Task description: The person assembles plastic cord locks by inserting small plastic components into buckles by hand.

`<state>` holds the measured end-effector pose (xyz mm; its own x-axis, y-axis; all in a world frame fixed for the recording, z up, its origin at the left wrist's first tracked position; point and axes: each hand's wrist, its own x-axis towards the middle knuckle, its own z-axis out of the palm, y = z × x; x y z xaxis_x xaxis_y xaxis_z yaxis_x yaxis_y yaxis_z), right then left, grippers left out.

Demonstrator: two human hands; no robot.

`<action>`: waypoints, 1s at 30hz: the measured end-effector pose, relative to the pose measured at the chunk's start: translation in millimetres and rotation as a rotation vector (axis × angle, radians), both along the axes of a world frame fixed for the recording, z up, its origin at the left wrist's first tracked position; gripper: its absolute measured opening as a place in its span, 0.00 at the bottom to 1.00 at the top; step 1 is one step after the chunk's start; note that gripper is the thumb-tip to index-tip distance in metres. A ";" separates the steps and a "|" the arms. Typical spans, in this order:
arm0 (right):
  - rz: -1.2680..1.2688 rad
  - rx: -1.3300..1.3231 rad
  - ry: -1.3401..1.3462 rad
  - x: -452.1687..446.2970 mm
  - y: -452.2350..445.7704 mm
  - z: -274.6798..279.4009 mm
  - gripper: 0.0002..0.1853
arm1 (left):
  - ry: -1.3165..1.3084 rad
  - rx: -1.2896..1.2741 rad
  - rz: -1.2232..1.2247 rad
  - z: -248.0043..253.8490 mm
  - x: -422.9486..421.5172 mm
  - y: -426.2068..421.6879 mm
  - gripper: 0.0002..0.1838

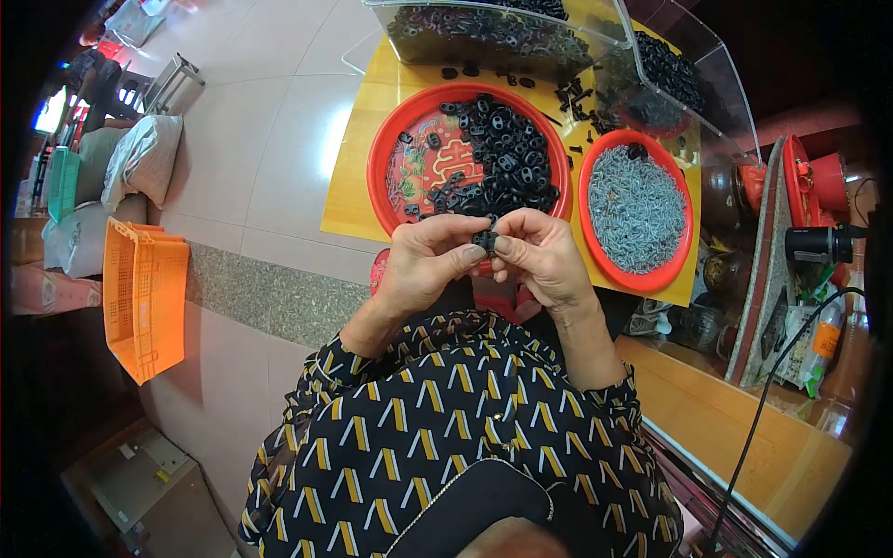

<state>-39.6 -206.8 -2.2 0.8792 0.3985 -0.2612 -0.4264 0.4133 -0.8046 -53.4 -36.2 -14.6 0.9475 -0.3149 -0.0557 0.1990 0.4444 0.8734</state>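
Observation:
A small black plastic part [485, 240] is pinched between my two hands, above the near edge of a round red tray [379, 177]. My left hand [428, 265] grips it from the left with thumb and forefinger. From the other side, the thumb and fingers of my right hand [544, 256] hold the same part. Many black parts [507, 153] are piled in the right half of the tray, whose patterned bottom shows at the left. To the right, a red oval tray [686, 223] holds a heap of small silvery metal pieces [636, 209].
Clear plastic bins [493, 42] with black parts stand at the back of the yellow table [358, 121], loose black pieces beside them. An orange crate [149, 298] and white sacks [144, 163] are at the left. A black cable [763, 400] hangs at the right.

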 end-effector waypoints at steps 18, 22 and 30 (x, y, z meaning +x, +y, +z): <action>0.054 -0.044 0.005 1.6 -3.6 15.3 0.05 | -0.110 0.141 0.007 8.0 2.7 -1.8 0.14; 0.107 -0.116 0.011 3.2 -6.9 15.9 0.05 | -0.147 0.200 -0.004 5.7 2.3 -1.2 0.14; 0.137 -0.019 0.017 5.5 -6.8 6.5 0.05 | -0.110 0.153 -0.015 6.5 2.1 -2.8 0.13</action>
<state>-34.2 -213.6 4.3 0.8120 0.5095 -0.2848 -0.4918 0.3345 -0.8039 -51.2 -39.0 -8.1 0.9458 -0.3246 -0.0002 0.1040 0.3023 0.9475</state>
